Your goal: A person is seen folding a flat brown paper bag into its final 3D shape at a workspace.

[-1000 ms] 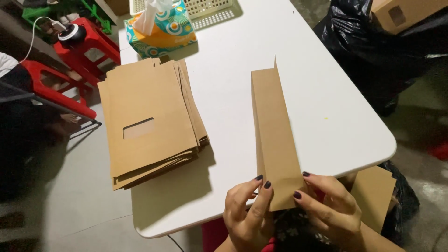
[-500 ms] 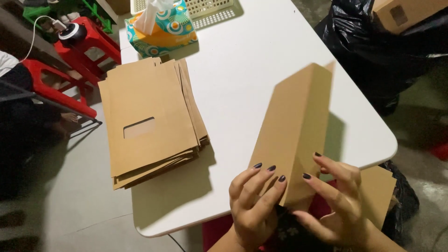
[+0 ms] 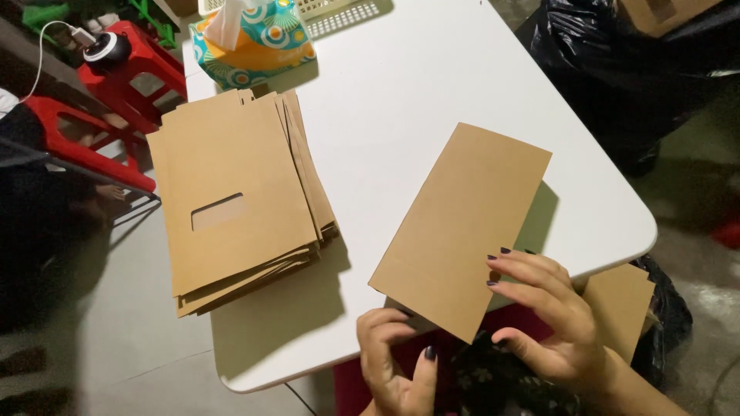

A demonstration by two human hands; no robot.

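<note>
Head camera looks down over a white tabletop, and the person's two hands sit at its near edge with a flat brown paper bag between them. That bag lies tilted on the tabletop, its long side running up and to the right, its lower corner reaching past the table's edge toward the person. The right hand is spread wide, fingers fanned out, the dark-painted fingertips resting on the bag's lower right part; it presses rather than grips. The left hand is loosely curled just below the bag's lower edge, fingers bent, thumb pointing up; whether it pinches the paper or only touches it I cannot tell from where I stand. To the left, well apart from the hands, lies a stack of brown bags, slightly fanned, the top one with a small rectangular window in it. At the far end of the tabletop stands a patterned teal and orange tissue box, with a white plastic basket just behind it. Red stools stand on the floor to the left, a black plastic sack to the right, and another brown bag shows below the table's edge beside the right wrist.
</note>
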